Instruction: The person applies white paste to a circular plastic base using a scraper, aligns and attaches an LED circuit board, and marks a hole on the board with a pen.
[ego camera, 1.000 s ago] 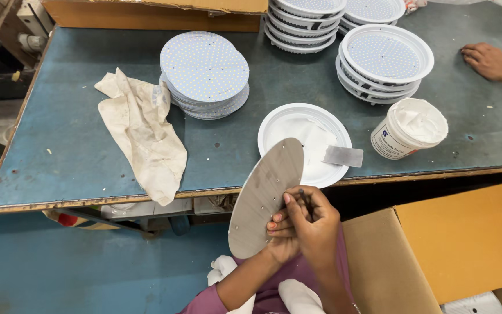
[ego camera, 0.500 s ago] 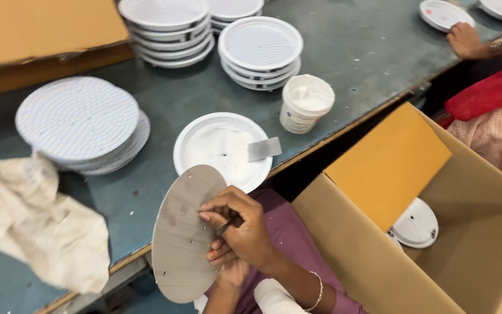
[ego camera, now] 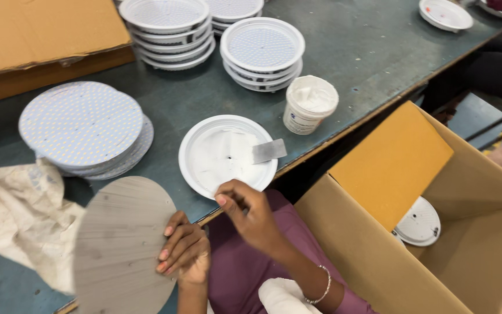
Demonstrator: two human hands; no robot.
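My left hand (ego camera: 184, 254) grips the right edge of a grey round disc (ego camera: 122, 244), held over the table's near edge. My right hand (ego camera: 250, 210) hovers just right of it, fingers curled and pinched together, with nothing clearly in them, at the near rim of a white round dish (ego camera: 204, 152). A small grey scraper (ego camera: 268, 150) lies across that dish's right side. A white tub of paste (ego camera: 310, 104) stands behind the dish.
A stack of dotted round boards (ego camera: 82, 128) lies at left beside a crumpled cloth (ego camera: 15, 218). Stacks of white dishes (ego camera: 261, 49) (ego camera: 167, 26) stand at the back. An open cardboard box (ego camera: 437, 232) at right holds a white round part (ego camera: 418, 224). A flat carton (ego camera: 42, 35) lies back left.
My right hand has come off the disc and moved right toward the white dish. The left hand now holds the disc alone, lower and turned flatter. The view has swung a little more right.
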